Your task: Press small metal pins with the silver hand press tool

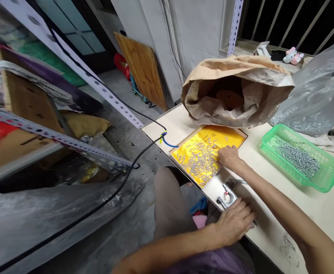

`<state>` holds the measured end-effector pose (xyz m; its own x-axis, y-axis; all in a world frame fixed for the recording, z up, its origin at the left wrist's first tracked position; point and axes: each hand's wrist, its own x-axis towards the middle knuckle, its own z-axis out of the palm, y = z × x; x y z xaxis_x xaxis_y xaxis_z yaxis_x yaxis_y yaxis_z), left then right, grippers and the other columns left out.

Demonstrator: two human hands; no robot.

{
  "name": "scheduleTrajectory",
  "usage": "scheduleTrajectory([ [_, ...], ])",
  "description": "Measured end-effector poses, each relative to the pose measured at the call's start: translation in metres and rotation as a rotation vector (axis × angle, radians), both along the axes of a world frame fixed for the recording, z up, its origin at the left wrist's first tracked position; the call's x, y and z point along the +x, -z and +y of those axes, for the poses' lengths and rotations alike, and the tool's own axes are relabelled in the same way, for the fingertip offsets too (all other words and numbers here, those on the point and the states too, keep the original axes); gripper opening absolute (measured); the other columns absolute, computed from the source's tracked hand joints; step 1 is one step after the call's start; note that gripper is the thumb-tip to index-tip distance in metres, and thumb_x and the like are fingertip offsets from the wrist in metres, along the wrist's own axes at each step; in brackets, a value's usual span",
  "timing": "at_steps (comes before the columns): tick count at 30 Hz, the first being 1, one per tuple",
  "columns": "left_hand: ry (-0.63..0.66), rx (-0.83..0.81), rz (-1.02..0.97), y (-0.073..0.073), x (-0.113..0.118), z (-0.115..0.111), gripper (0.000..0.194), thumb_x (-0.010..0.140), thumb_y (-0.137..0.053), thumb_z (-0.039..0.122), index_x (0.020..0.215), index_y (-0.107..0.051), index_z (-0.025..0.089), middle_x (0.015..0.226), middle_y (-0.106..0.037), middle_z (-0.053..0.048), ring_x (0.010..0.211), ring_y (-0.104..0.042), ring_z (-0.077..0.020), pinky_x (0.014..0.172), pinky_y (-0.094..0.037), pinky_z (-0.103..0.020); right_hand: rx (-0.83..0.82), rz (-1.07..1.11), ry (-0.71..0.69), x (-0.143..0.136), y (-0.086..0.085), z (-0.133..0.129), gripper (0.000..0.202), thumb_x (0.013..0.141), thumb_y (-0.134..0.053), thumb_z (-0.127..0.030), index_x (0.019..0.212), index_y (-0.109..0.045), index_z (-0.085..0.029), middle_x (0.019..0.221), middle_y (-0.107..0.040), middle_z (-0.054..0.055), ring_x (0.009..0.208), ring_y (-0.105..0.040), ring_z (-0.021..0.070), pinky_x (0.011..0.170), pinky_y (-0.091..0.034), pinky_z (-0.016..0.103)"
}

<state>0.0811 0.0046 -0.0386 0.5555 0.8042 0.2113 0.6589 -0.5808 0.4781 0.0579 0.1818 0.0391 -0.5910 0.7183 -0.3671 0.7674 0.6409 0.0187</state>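
My left hand (237,220) rests palm down with its fingers curled over a silver metal tool (230,195) at the table's near edge. The tool has a ring-like opening and a short rod with a round end; the part under my hand is hidden. My right hand (230,156) is closed at the right side of a yellow printed sheet (222,133), its fingertips down by the sheet. Whatever they pinch, if anything, is hidden. Many small metal pins (197,160) lie scattered over the sheet, thickest to the left of my right hand.
A green plastic basket (325,179) with small metal pieces stands on the right. Behind the sheet lies an open brown paper sack (192,91); a clear plastic bag (315,91) is at far right. A black cable (121,186) crosses the left side to the table edge.
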Motion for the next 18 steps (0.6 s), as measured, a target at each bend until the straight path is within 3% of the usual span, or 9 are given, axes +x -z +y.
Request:
scheduleTrajectory([
  [3, -0.026, 0.036, -0.042, -0.006, -0.007, -0.002, 0.023, 0.093, -0.041, 0.023, 0.110, -0.055, 0.014, 0.116, -0.058, -0.010, 0.116, -0.048, -0.0195, 0.106, -0.034, -0.035, -0.003, 0.024, 0.028, 0.012, -0.009, -0.002, 0.018, 0.080, -0.050, -0.011, 0.088, -0.065, -0.014, 0.086, -0.068, 0.011, 0.083, -0.060, 0.0204, 0.067, -0.037, 0.028],
  [7, -0.110, 0.032, 0.036, -0.019, -0.044, 0.004, 0.021, 0.094, -0.037, 0.016, 0.100, -0.058, 0.014, 0.102, -0.060, -0.009, 0.098, -0.052, -0.0184, 0.087, -0.044, -0.031, 0.055, 0.275, 0.067, 0.062, -0.024, -0.019, 0.023, 0.085, -0.039, -0.017, 0.100, -0.057, -0.015, 0.087, -0.065, 0.008, 0.076, -0.058, 0.0182, 0.063, -0.039, 0.027],
  [9, -0.036, 0.033, 0.154, -0.025, -0.069, 0.014, 0.018, 0.093, -0.040, 0.019, 0.098, -0.058, 0.016, 0.094, -0.059, -0.007, 0.090, -0.051, -0.0190, 0.076, -0.044, -0.030, 0.070, 0.519, 0.055, 0.096, -0.023, -0.033, 0.025, 0.085, -0.039, -0.018, 0.105, -0.054, -0.016, 0.083, -0.062, 0.007, 0.072, -0.057, 0.0175, 0.063, -0.041, 0.027],
  [12, 0.126, 0.052, 0.301, -0.032, -0.096, 0.030, 0.013, 0.092, -0.044, 0.017, 0.094, -0.057, 0.017, 0.084, -0.057, -0.006, 0.085, -0.048, -0.0188, 0.068, -0.039, -0.029, 0.053, 0.681, 0.051, 0.143, -0.010, -0.059, 0.025, 0.087, -0.035, -0.022, 0.103, -0.054, -0.019, 0.081, -0.059, 0.006, 0.068, -0.057, 0.0176, 0.062, -0.044, 0.029],
  [15, 0.293, 0.091, 0.337, -0.037, -0.104, 0.044, 0.009, 0.090, -0.048, 0.015, 0.090, -0.057, 0.018, 0.084, -0.056, -0.006, 0.085, -0.046, -0.0185, 0.065, -0.034, -0.030, -0.021, 0.719, 0.149, 0.173, 0.004, -0.087, 0.025, 0.088, -0.035, -0.024, 0.104, -0.053, -0.019, 0.076, -0.059, 0.004, 0.061, -0.056, 0.0163, 0.058, -0.046, 0.029],
  [18, 0.441, 0.181, 0.302, -0.040, -0.097, 0.056, 0.012, 0.088, -0.052, 0.011, 0.078, -0.056, 0.018, 0.078, -0.056, -0.005, 0.080, -0.046, -0.0183, 0.060, -0.029, -0.031, -0.081, 0.757, 0.252, 0.187, 0.011, -0.108, 0.022, 0.089, -0.036, -0.027, 0.100, -0.054, -0.020, 0.069, -0.058, 0.002, 0.056, -0.055, 0.0150, 0.052, -0.046, 0.027],
])
